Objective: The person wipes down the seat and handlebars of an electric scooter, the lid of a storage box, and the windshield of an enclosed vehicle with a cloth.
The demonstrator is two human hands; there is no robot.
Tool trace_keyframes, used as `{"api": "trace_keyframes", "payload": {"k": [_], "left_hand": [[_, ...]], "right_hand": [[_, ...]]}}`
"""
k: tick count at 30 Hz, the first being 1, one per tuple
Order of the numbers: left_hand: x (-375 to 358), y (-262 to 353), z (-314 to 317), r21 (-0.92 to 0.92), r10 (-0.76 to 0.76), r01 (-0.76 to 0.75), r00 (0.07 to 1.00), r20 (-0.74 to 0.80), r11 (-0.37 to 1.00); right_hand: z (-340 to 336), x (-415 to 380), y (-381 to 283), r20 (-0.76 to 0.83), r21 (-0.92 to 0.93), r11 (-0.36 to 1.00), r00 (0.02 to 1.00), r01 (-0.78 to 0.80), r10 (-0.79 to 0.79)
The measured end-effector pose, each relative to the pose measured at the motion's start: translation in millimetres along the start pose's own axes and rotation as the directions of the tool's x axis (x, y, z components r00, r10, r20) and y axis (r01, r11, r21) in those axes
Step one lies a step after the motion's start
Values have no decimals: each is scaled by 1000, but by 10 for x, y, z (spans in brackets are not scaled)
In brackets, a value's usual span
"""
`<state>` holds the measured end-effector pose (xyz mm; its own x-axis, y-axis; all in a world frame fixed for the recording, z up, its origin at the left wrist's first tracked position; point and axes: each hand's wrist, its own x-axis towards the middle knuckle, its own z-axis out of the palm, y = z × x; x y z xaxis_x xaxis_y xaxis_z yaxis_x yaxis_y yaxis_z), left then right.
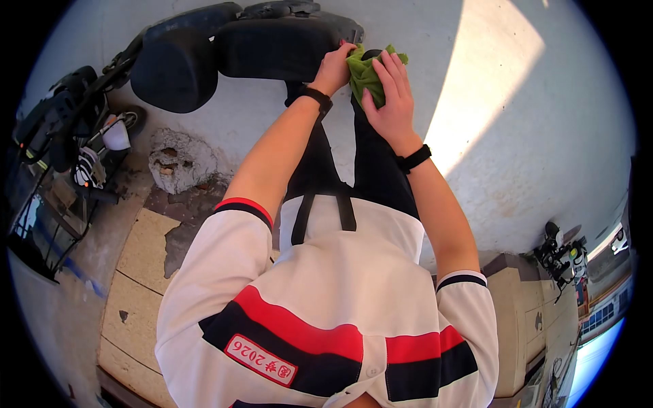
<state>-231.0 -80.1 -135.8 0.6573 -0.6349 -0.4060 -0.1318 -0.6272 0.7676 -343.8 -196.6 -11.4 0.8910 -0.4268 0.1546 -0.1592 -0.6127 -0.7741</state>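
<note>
A crumpled green cloth point(366, 76) is spread between my two hands, in front of my dark trousers and over a dark rounded shape. My left hand point(333, 71) is closed at the cloth's left edge, right beside the black seat point(272, 51); its fingertips are partly hidden. On the cloth's right side lies my right hand point(392, 105), fingers bent over the fabric and thumb apart, with green folds in its grasp. Both wrists wear black bands.
A black padded box point(175, 71) adjoins the seat. More scooters or bikes point(75, 149) stand at the left, near a rough broken concrete lump point(178, 160). Cracked tan slabs point(136, 299) lie lower left. Another two-wheeler point(561, 255) is far right. Sunlight falls across the pale ground point(486, 75).
</note>
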Motion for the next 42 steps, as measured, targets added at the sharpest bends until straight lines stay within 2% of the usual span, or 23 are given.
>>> {"api": "trace_keyframes", "payload": {"k": [1, 4, 7, 8, 11, 14, 17, 20, 26, 29, 32, 38, 42], "left_hand": [[-27, -40, 22, -19, 3, -2, 999, 42, 1000], [-165, -173, 135, 19, -137, 137, 991, 1, 990], [-358, -220, 149, 90, -175, 169, 983, 61, 981], [-393, -218, 158, 101, -173, 168, 984, 38, 981], [-274, -209, 100, 122, -32, 30, 999, 13, 992], [-125, -86, 73, 84, 114, -106, 989, -95, 991], [4, -119, 97, 117, 143, -134, 987, -79, 984], [-30, -166, 129, 114, 152, -141, 985, -88, 983], [-224, -267, 211, 127, 10, -15, 999, 41, 992], [-358, -317, 209, 150, -123, 109, 988, 88, 983], [-396, -222, 158, 135, -73, 70, 997, 20, 988], [-302, -93, 106, 213, -114, 108, 993, 17, 971], [-329, -85, 81, 182, -32, 36, 999, -23, 983]], "right_hand": [[8, -2, 4, -2, -3, 1000, 1000, -3, 3], [10, 11, 1, -6, -5, 1000, 1000, -13, 13], [19, -2, 6, -12, 0, 1000, 1000, -17, 17], [32, 0, 14, -15, 4, 1000, 1000, -16, 16], [31, 10, 5, -19, -2, 1000, 1000, -5, 5], [36, 14, 11, -21, -5, 1000, 1000, -2, 2], [40, 17, 13, -21, -10, 1000, 1000, 1, -1], [38, 15, 6, -22, -9, 1000, 1000, -1, 0], [37, 6, 12, -13, -6, 1000, 1000, -9, 9], [30, 20, -1, -9, -1, 1000, 1000, -11, 11], [27, 17, 4, -11, -10, 1000, 1000, -7, 7], [36, 32, -2, -16, -6, 1000, 1000, -15, 15], [27, 11, -8, -19, 0, 1000, 1000, -21, 21]]}}
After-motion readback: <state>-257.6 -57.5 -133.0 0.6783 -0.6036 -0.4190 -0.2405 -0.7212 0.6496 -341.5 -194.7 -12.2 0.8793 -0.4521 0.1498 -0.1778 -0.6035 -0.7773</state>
